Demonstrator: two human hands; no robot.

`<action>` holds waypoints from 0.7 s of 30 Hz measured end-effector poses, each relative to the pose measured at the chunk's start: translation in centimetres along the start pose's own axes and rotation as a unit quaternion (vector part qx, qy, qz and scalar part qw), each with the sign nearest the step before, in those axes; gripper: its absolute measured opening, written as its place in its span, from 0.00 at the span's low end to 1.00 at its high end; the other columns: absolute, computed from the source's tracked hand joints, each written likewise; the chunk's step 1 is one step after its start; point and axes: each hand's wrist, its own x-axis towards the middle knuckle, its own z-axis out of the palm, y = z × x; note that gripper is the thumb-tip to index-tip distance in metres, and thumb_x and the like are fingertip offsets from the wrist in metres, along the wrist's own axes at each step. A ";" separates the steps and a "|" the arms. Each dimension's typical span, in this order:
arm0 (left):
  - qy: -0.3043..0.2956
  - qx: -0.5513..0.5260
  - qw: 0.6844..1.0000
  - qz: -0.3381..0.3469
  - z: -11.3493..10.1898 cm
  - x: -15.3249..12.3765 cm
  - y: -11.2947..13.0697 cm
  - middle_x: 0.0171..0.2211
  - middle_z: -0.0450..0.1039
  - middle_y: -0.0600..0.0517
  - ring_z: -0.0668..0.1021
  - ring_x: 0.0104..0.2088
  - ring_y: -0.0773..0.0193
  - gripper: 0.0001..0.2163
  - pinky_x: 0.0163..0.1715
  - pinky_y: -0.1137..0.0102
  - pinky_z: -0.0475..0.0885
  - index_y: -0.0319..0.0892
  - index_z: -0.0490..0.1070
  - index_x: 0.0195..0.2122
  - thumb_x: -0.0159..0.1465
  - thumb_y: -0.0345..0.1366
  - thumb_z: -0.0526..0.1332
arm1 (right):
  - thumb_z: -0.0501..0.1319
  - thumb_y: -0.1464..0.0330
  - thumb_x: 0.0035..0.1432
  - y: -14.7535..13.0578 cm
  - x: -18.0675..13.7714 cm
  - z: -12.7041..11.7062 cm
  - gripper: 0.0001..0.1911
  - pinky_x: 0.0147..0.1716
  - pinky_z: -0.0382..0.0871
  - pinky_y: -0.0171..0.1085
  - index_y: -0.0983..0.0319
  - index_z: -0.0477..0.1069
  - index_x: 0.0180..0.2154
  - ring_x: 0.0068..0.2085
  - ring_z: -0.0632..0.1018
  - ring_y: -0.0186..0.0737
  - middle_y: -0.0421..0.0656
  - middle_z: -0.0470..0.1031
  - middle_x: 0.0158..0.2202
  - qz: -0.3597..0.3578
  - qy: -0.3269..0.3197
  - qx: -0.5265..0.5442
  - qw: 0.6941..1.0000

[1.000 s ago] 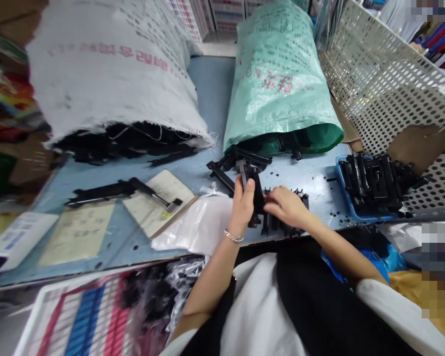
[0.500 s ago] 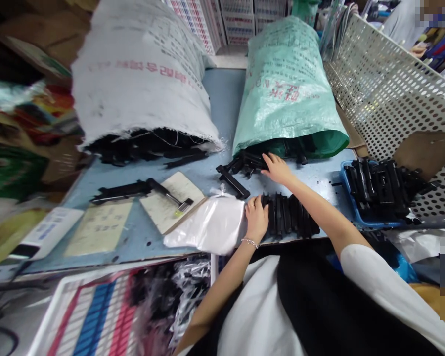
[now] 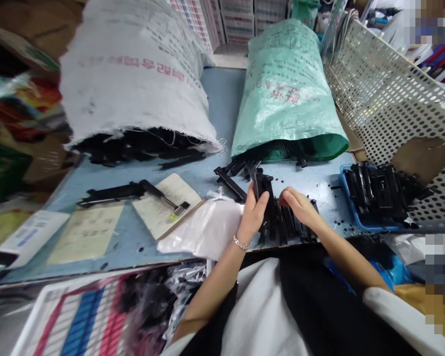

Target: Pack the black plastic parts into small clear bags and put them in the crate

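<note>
My left hand (image 3: 255,210), with a bracelet at the wrist, grips a long black plastic part (image 3: 264,190) and holds it upright at the left end of a row of black plastic parts (image 3: 287,222) near the table's front edge. My right hand (image 3: 298,207) rests on that row just to the right, fingers curled against the held part. More loose black parts (image 3: 241,170) lie a little beyond my hands, spilling from the mouth of a green woven sack (image 3: 287,94).
A white woven sack (image 3: 133,84) of black parts lies at the left. A blue tray (image 3: 346,190) full of black parts sits at the right under a perforated white panel (image 3: 389,99). A white plastic bag (image 3: 203,227), cardboard pieces and a black tool (image 3: 111,193) lie on the blue table (image 3: 215,94).
My right hand came back from the loose parts by the green sack to the row. My left hand rose from the row's end and now holds a black part upright.
</note>
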 end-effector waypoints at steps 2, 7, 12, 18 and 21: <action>-0.030 0.072 0.997 0.026 0.5 -0.8 0.4 0.67 0.61 0.44 0.64 0.68 0.52 0.31 0.68 0.58 0.59 0.46 0.56 0.66 0.66 0.52 0.60 | 0.54 0.48 0.65 -0.5 0.5 -1.1 0.23 0.50 0.66 0.48 0.61 0.69 0.41 0.45 0.71 0.48 0.50 0.72 0.41 -0.074 0.084 -0.119 0.987; -0.085 0.104 0.991 0.026 1.2 -2.1 0.2 0.69 0.57 0.42 0.61 0.69 0.51 0.32 0.68 0.57 0.56 0.44 0.51 0.68 0.68 0.53 0.56 | 0.48 0.57 0.71 -0.1 3.2 -2.0 0.18 0.41 0.64 0.43 0.60 0.66 0.34 0.38 0.68 0.44 0.46 0.69 0.33 -0.196 0.115 -0.308 0.924; 0.002 0.083 0.996 -0.031 -0.1 -1.5 -0.2 0.64 0.65 0.45 0.69 0.64 0.52 0.28 0.65 0.59 0.62 0.46 0.56 0.65 0.68 0.53 0.56 | 0.44 0.56 0.73 1.1 1.4 1.1 0.21 0.36 0.61 0.38 0.60 0.67 0.37 0.34 0.69 0.40 0.43 0.70 0.32 -0.165 0.080 -0.275 0.944; 0.049 0.094 0.993 -0.058 -2.0 -1.3 -0.3 0.62 0.68 0.47 0.69 0.63 0.54 0.25 0.64 0.61 0.62 0.46 0.61 0.62 0.69 0.53 0.53 | 0.48 0.56 0.72 1.8 -4.1 5.0 0.23 0.36 0.58 0.40 0.62 0.71 0.32 0.35 0.70 0.42 0.46 0.73 0.30 -0.201 0.013 -0.408 0.891; -0.002 0.159 0.986 -0.049 -3.3 -1.9 -2.1 0.65 0.65 0.44 0.66 0.66 0.52 0.29 0.67 0.57 0.59 0.45 0.58 0.65 0.68 0.55 0.55 | 0.49 0.56 0.72 2.8 -6.3 3.6 0.21 0.43 0.63 0.42 0.62 0.74 0.39 0.41 0.73 0.44 0.48 0.77 0.39 -0.110 0.030 -0.418 0.901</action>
